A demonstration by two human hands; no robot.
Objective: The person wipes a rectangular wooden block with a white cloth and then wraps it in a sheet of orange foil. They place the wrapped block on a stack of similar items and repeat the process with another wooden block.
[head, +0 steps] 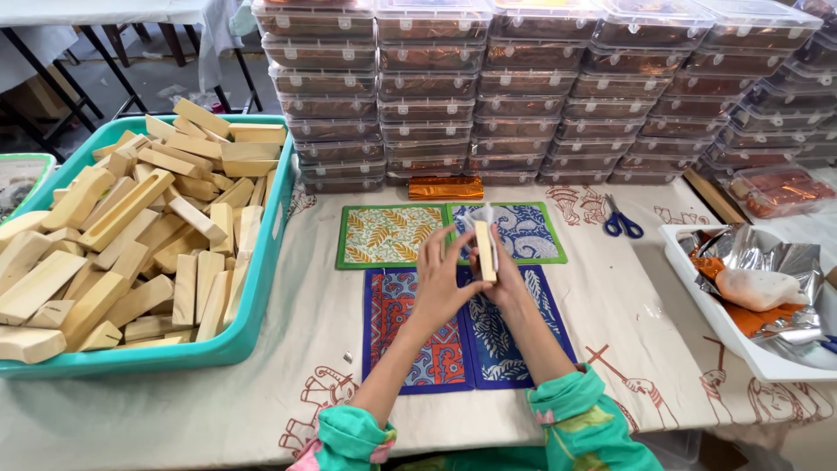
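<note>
Both my hands are raised over the patterned cloth mats [394,234] in the middle of the table. My right hand [507,277] grips a pale wooden block [484,250] held upright, with a bit of clear thin film around its top. My left hand [438,275] is pressed against the block's left side, fingers spread on the film. Beneath my forearms lie a red-and-blue mat and a blue leaf-patterned mat [497,340].
A teal tub [253,323] heaped with wooden blocks [131,235] stands at left. Stacks of lidded clear boxes [540,87] line the back. Blue scissors [622,222], an orange foil packet [445,187] and a white tray [697,288] of silver foil lie at right.
</note>
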